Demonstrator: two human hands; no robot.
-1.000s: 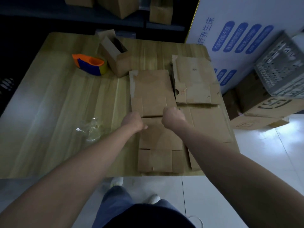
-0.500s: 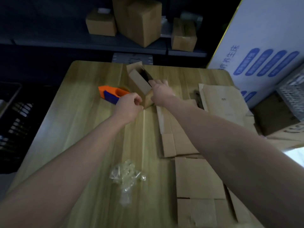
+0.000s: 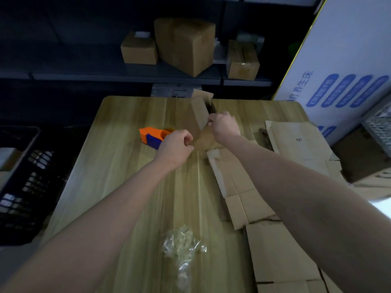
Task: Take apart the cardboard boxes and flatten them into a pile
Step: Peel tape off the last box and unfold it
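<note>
One open box (image 3: 201, 115) is gripped by the right hand (image 3: 224, 127); beside it the left hand (image 3: 175, 146) is clenched, empty, over the bench (image 3: 118, 166)

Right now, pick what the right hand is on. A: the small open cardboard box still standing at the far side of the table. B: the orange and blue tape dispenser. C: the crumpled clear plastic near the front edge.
A: the right hand grips the small open cardboard box at its near edge.
</note>
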